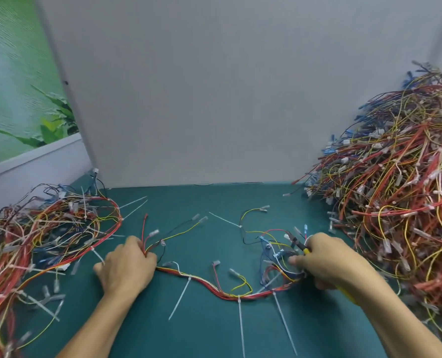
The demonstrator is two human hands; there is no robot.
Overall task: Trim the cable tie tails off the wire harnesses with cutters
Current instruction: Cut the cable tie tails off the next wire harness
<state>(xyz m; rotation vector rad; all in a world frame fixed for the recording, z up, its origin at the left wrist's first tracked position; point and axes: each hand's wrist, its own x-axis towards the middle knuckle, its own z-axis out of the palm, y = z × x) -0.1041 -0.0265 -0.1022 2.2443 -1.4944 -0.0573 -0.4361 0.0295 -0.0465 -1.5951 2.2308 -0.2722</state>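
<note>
Head view: a wire harness (209,286) lies on the green mat (214,202), stretched between both hands.
Left hand (128,264): fingers curled round the harness's left end.
Right hand (328,259): grips yellow-handled cutters (299,244) at its right end.
Cable tie tails (241,324): three, white, untrimmed, pointing toward the person.
Harness heaps (395,202): left and right.

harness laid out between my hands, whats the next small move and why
Probably swing the cutters in the right hand down to the nearest tie tail and snip it at its head. Three long tails stick out uncut from the harness, whose other end the left hand grips.
</note>
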